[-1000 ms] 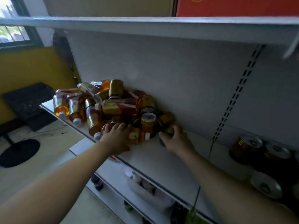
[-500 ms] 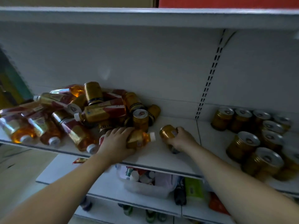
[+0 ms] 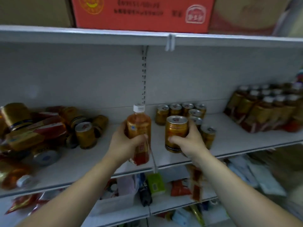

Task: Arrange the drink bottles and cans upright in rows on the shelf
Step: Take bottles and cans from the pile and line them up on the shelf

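Bottle (image 3: 138,126) in left hand (image 3: 124,145), can (image 3: 176,130) in right hand (image 3: 190,143), near shelf (image 3: 232,140) edge.

9 o'clock: pile (image 3: 32,133) blurred, cut by the edge | middle: my left hand (image 3: 121,145) covers part of the bottle (image 3: 139,125) label; my right hand (image 3: 190,143) hides the can (image 3: 176,128) on its 3 o'clock side | 12 o'clock: red box (image 3: 142,12) print unreadable | 3 o'clock: bottle rows (image 3: 265,108) smeared, cut off

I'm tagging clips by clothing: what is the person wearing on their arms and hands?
Nothing that shows. The left forearm and right forearm are bare to the frame edge, no sleeves in view. The left hand and right hand are ungloved; no watch, bracelet or ring is visible.
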`<action>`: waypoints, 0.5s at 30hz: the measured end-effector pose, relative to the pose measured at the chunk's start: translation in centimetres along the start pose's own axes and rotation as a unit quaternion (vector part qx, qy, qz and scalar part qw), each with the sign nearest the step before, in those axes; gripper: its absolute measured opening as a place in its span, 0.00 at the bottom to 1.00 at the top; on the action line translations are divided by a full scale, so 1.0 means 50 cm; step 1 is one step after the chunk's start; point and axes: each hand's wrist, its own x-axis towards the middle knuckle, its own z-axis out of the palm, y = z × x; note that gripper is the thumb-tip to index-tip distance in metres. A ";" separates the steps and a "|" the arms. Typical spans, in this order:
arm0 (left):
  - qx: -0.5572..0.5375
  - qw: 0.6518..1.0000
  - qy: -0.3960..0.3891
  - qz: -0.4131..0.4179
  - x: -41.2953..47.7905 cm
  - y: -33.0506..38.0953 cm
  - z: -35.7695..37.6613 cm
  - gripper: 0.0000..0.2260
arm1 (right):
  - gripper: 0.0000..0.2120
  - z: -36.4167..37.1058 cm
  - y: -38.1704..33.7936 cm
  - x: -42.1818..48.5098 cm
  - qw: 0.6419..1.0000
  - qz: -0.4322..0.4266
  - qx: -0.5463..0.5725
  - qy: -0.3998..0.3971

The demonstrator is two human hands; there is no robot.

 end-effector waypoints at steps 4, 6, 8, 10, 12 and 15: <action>-0.041 0.998 -0.037 0.026 -0.015 0.069 0.156 0.16 | 0.32 -0.168 0.031 -0.016 0.998 -0.006 0.016 0.059; -0.052 0.997 -0.054 0.031 -0.023 0.089 0.212 0.18 | 0.31 -0.230 0.039 -0.024 0.997 -0.011 0.004 0.073; -0.047 0.994 -0.083 0.045 -0.037 0.113 0.302 0.20 | 0.32 -0.323 0.056 -0.036 0.996 -0.013 0.003 0.094; -0.045 0.992 -0.103 0.060 -0.048 0.127 0.391 0.21 | 0.32 -0.409 0.077 -0.044 0.994 -0.011 0.004 0.112; -0.046 0.990 -0.121 0.064 -0.058 0.137 0.475 0.20 | 0.33 -0.488 0.100 -0.054 0.992 -0.006 0.001 0.129; -0.041 0.988 -0.139 0.053 -0.067 0.141 0.579 0.23 | 0.33 -0.585 0.120 -0.073 0.990 -0.001 0.000 0.144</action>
